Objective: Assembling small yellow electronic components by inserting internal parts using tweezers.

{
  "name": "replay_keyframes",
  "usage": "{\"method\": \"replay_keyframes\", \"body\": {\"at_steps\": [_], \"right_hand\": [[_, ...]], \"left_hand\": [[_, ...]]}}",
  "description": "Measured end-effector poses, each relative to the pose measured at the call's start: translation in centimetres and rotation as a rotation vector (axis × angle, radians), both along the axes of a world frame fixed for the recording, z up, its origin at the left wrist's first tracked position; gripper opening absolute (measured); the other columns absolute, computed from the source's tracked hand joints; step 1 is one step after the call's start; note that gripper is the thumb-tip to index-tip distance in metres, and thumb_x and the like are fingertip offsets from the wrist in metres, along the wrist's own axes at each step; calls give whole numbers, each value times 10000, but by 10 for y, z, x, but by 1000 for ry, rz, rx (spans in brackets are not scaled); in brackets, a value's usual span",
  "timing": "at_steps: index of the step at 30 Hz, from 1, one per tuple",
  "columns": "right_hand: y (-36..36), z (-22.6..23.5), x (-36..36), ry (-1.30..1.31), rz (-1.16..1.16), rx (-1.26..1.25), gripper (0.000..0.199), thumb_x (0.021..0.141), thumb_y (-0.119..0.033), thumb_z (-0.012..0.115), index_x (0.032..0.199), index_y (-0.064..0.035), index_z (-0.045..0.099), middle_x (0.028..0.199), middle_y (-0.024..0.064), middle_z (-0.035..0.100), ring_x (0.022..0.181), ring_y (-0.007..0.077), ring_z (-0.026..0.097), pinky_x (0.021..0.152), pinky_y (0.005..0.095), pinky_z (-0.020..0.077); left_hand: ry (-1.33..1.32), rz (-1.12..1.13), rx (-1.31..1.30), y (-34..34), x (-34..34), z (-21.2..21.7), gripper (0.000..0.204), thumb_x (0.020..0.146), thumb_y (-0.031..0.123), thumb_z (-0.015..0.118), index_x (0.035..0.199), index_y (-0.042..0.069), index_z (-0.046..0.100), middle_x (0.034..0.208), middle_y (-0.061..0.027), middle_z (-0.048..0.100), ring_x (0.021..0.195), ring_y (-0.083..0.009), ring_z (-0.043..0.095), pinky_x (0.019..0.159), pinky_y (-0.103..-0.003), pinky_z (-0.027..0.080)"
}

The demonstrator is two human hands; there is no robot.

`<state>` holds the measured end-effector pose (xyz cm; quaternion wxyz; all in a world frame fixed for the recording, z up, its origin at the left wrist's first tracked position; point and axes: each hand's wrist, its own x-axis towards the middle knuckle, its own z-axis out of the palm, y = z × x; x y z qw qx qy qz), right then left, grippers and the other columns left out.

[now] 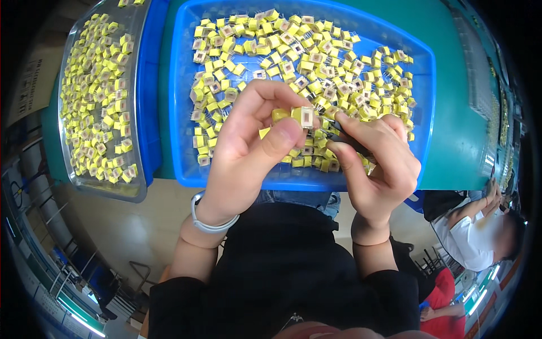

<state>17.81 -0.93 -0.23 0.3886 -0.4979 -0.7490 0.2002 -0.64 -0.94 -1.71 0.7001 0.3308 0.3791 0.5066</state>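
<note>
Pinching a yellow-wrapped coil component (305, 117) between thumb and fingers of the left hand (248, 138), with its pale frame and square brownish window turned rightward. Showing a second yellow piece (279, 114) just beside it, among the curled fingers and partly hidden — impossible to tell whether gripped too. Clasping a slim dark hand tool (350, 141) between thumb and index finger of the right hand (381, 158), tip close to the pinched component; hard to tell whether touching, and too covered to name as tweezers or pliers.

Holding all this above the near half of a blue plastic tray (178, 113), strewn with loose yellow-wrapped components (323, 71), many with thin metal pins showing. Having at left a metal tray (107, 191) full of similar pieces, bordered by a blue bin (148, 124), on a green tabletop (457, 124). Wearing a pale wristband (217, 227) on the left. Showing at far right a person in a white shirt (466, 246).
</note>
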Motion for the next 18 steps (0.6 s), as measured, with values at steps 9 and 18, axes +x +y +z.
{"method": "replay_keyframes", "body": {"at_steps": [9,18], "right_hand": [[-2,-1,3,38,28,-3,308,707,-70,800,974,58,716,731,96,687,637,186,630,738,317,413],[-3,-2,0,64,82,28,288,707,-50,791,967,47,717,715,96,663,645,196,614,738,325,405]], "left_hand": [[-13,-160,-42,-3,-2,3,359,1013,375,562,1138,39,549,874,-30,583,739,-66,490,651,-202,396],[71,-210,-120,-4,-7,9,428,1016,426,521,1137,15,520,878,-50,573,690,-66,483,565,-175,336]]}}
